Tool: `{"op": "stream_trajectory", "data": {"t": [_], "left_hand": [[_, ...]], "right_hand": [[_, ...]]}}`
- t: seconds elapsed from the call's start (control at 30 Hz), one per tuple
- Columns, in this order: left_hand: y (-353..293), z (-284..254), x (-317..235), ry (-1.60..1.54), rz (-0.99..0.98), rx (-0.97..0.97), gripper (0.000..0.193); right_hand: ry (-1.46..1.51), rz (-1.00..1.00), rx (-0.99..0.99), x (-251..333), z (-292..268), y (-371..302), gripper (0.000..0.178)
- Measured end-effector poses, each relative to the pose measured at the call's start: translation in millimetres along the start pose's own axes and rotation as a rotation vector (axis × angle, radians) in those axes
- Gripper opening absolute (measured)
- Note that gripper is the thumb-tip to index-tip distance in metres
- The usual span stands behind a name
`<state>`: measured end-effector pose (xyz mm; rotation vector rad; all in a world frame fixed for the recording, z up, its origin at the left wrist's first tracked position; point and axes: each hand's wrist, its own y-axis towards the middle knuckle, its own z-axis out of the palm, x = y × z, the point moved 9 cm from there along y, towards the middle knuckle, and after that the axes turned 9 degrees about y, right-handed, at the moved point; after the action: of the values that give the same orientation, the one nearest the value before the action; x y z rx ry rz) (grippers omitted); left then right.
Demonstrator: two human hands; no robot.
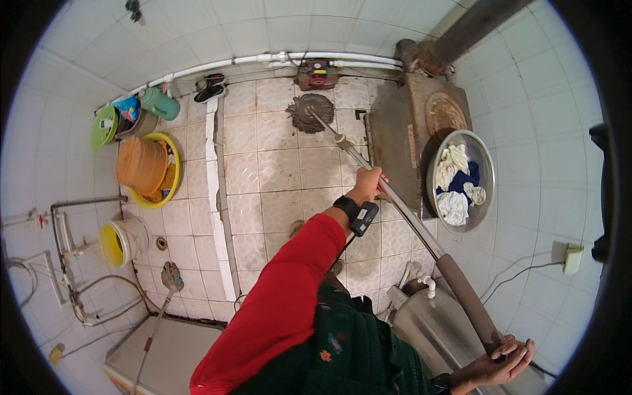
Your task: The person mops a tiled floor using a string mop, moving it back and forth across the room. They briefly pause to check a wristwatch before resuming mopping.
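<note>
A mop [395,201] slants across the view, with a metal pole and a grey-brown padded grip at its near right end. Its dark, stringy head is spread on the tiled floor [280,168], just in front of a small red pump. My left hand [367,185], below a red sleeve and a dark wristband with a small black device, is closed around the middle of the pole. At the lower right, my right hand [497,367] curls its fingers at the very end of the padded grip. Wet-looking darker patches mark the tiles around the mop head.
Right of the pole stands a brown stove-like block [401,131] bearing a metal basin [487,187] of cloths. A metal tank [434,322] is near my right arm. A low white ledge [214,164] divides the floor; buckets [131,240], tubs and a second mop [172,278] are left of it.
</note>
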<state>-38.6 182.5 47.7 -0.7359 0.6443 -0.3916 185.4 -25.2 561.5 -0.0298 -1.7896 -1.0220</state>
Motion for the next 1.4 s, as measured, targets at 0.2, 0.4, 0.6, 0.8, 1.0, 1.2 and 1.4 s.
{"op": "stream_trajectory", "data": {"t": [0.2,0.4,0.6,0.8,1.0,1.2,1.4], "left_hand": [[-2,-107,-92,0.208,0.251,-0.029,0.018],[-44,-184,-123,0.017,0.274,-0.315,0.023],[-119,-183,-61,0.060,0.236,-0.245,0.026],[-210,-173,56,0.082,0.263,-0.166,0.031],[-310,-181,221,0.105,0.017,-0.078,0.029],[-394,-144,325,0.098,-0.376,0.216,0.018],[-396,-124,336,0.136,-0.410,0.226,0.017]], "right_hand": [[0.083,0.185,0.167,-44,77,-21,0.016],[0.164,0.027,0.378,-16,143,-34,0.019],[0.136,-0.038,0.142,28,90,-21,0.023],[0.083,-0.152,0.308,55,-16,-12,0.031],[-0.448,-0.974,0.335,99,-163,-46,0.033],[-0.095,-0.297,0.481,64,-293,-15,0.026],[-0.498,-0.624,0.318,86,-373,-45,0.035]]}}
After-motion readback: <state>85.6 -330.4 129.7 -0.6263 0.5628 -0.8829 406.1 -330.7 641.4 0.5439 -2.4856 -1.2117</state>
